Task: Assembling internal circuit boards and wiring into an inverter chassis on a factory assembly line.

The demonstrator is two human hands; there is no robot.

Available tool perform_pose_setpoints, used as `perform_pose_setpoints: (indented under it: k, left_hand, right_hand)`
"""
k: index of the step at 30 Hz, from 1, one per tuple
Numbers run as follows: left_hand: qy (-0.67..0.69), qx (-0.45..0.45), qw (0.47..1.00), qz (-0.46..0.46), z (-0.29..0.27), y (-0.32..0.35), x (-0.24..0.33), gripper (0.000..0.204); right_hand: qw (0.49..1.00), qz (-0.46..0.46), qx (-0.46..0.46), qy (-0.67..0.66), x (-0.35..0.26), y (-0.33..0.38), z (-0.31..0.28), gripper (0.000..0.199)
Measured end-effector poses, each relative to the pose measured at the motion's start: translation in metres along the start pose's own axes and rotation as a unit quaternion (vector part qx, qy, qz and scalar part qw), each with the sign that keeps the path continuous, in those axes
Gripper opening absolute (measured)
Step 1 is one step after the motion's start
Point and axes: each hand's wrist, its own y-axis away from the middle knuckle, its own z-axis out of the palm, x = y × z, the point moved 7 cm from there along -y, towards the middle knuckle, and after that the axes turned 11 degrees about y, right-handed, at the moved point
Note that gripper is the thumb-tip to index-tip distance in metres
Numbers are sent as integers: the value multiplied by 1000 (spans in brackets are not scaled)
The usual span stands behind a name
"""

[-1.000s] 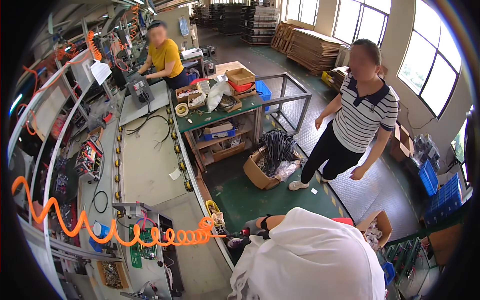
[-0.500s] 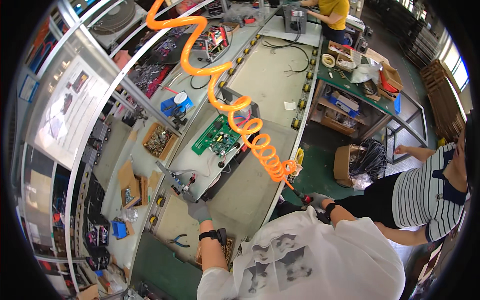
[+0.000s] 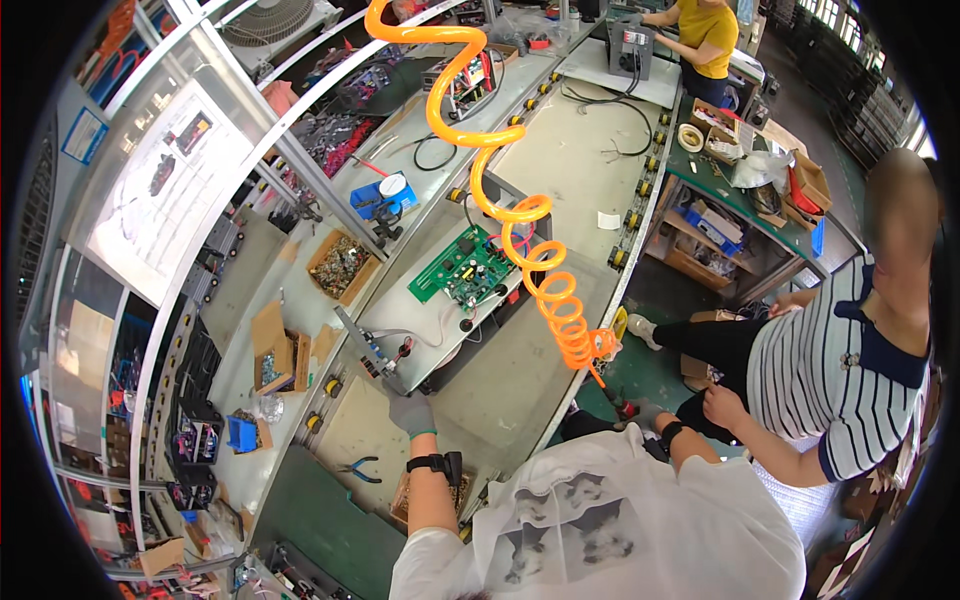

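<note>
My left hand, in a grey glove, is closed at the near corner of a metal chassis; its fingertips are partly hidden. A green circuit board lies at the chassis's far end, with loose wires, and an upright end panel stands at its near end. Off the bench's right edge, my right hand, also gloved, is wrapped round a red-and-black air tool. An orange coiled hose runs down to that tool. Most of the tool's grip is hidden by my fingers.
Blue-handled pliers and a box of small parts lie on the near bench. Boxes of screws line the left shelf. A person in a striped shirt stands close on the right; another in yellow works at the far end.
The view has shifted, so the bench appears farther right and lower. The striped-shirt person has turned and come nearer, a hand now close to my right arm. My hands keep their holds.
</note>
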Motion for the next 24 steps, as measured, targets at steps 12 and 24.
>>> perform_pose_setpoints:
  k: [12,24]
  left_hand:
    - [14,4,1000,7,-3,4,17,62]
    - [26,-5,1000,-16,-12,9,25,64]
  right_hand:
    - [998,-34,-54,-17,40,-50,33,45]
    - [994,-3,-75,-81,13,-26,20,43]
